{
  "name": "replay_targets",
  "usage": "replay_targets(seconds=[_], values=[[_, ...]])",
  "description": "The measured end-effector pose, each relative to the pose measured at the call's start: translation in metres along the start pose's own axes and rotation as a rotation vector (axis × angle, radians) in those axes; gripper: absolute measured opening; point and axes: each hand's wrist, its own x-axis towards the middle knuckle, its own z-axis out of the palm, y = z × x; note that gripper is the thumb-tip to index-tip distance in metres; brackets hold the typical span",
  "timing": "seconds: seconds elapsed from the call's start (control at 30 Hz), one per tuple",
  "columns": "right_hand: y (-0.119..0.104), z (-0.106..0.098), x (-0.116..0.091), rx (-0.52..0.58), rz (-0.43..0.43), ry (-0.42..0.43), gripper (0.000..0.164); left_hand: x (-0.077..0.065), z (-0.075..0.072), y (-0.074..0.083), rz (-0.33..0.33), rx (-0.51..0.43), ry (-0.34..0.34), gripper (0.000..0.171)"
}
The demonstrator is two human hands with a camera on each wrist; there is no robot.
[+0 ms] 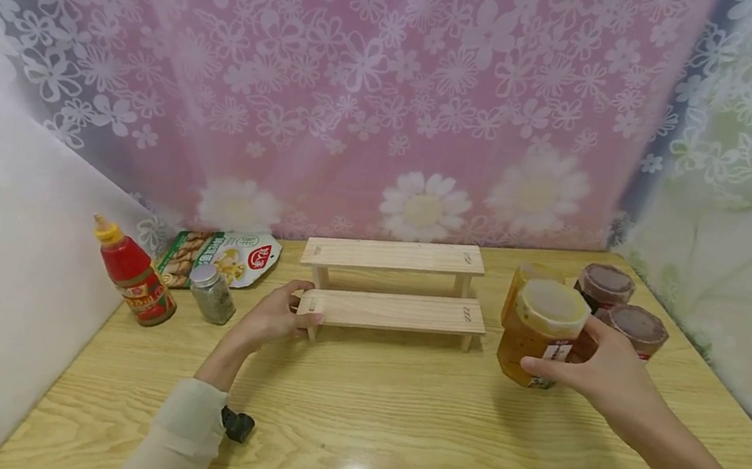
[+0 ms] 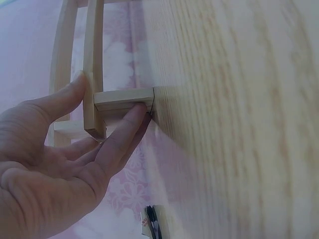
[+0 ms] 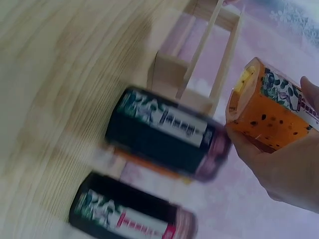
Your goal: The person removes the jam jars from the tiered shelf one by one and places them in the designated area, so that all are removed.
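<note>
My left hand (image 1: 275,316) grips the left end of a two-step wooden rack (image 1: 394,312) at its lower, front step. In the left wrist view, the thumb lies against the board and the fingers reach to the short leg (image 2: 124,98). On the right, my right hand (image 1: 604,371) holds a jar of orange-coloured preserve (image 1: 529,342) around its side, with the pale lid up. Seen from the right wrist, this jar (image 3: 281,112) is raised off the table, dark specks showing through it. A second orange jar (image 1: 519,285) stands partly hidden behind it.
Two dark jars with brownish lids (image 1: 605,284) stand at the right, beside my right hand. To the left are a red sauce bottle (image 1: 137,282), a small spice jar (image 1: 212,296) and a food packet (image 1: 248,257). A flowered curtain (image 1: 378,108) hangs behind the table.
</note>
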Motion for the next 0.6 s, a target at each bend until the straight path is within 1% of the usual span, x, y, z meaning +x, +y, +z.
replay_targets(seconds=[0.07, 0.23, 0.6], values=[[0.005, -0.008, -0.005, 0.007, 0.014, 0.005, 0.078, 0.001, 0.0, -0.001, 0.001, -0.002, -0.002, 0.068], [0.015, -0.024, -0.016, -0.017, 0.026, 0.025, 0.075, 0.002, 0.0, -0.001, 0.009, 0.002, -0.003, 0.068], [0.039, -0.039, -0.035, -0.044, 0.063, 0.089, 0.059, 0.002, 0.0, -0.001, 0.003, -0.003, -0.002, 0.067]])
